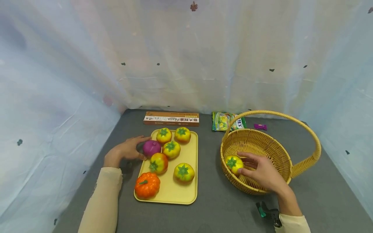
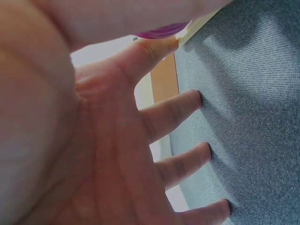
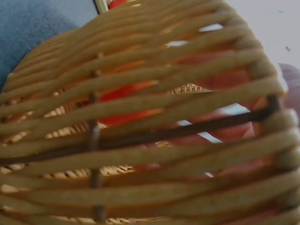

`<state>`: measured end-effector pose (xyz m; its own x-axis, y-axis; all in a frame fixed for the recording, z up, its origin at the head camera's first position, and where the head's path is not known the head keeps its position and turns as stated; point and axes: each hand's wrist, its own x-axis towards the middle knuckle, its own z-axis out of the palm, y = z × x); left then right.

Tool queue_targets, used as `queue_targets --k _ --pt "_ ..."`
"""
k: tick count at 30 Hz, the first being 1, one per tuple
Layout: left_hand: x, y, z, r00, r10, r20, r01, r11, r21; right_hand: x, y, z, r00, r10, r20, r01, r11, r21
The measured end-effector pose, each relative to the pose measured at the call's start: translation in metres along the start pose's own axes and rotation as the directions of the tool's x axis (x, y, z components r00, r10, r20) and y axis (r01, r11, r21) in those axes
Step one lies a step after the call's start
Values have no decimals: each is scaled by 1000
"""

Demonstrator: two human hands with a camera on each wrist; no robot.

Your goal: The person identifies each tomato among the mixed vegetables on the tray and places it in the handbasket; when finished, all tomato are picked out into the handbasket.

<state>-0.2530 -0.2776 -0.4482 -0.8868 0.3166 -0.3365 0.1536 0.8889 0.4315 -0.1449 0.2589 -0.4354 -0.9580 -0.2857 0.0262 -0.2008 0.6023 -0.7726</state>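
Note:
My left hand [image 1: 129,149] rests at the left edge of the yellow tray [image 1: 189,192], its thumb and index finger on either side of a purple onion [image 1: 151,148]. In the left wrist view its other fingers [image 2: 176,112] are spread, tips against the grey cloth, and a sliver of onion shows. My right hand [image 1: 263,170] reaches into the wicker basket [image 1: 279,150], beside a yellow-green tomato [image 1: 232,163] at the near left wall. Its thumb tip meets the tomato's side; the fingers are loosely spread. Through the weave, the tomato's red underside [image 3: 126,101] appears apart from the fingers.
On the tray lie several more tomatoes [image 1: 184,172] and an orange pumpkin [image 1: 147,185]. A pasta box [image 1: 171,119], a green snack bag [image 1: 224,121] and a purple wrapped candy [image 1: 260,127] lie farther back. The basket's tall handle [image 1: 310,129] arches overhead. A black-and-green clip [image 1: 266,210] is by my right wrist.

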Motion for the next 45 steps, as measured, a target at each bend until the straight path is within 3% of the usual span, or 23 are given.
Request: queue_targets --k 9,14,20,28,37,45 --pt "-2 5 -1 1000 -1 0 1 1000 -10 -3 -17 -7 999 -27 -43 23 996 -84" --pt "-1 6 -2 1000 -10 -1 10 1000 -9 -5 -26 -1 989 -125 -78 122 992 -42" --pt "0 5 -2 1000 -5 -1 5 1000 0 -4 -35 20 970 -244 -24 244 959 143" --pt "-2 6 -3 1000 -8 -2 8 1000 -5 4 -47 52 959 -279 41 262 936 235" --pt "-3 6 -1 1000 -15 -1 15 1000 -7 17 -67 85 954 -296 45 281 938 202" --pt "-2 5 -1 1000 -26 -2 26 1000 -11 29 -69 118 968 -246 55 233 957 174"
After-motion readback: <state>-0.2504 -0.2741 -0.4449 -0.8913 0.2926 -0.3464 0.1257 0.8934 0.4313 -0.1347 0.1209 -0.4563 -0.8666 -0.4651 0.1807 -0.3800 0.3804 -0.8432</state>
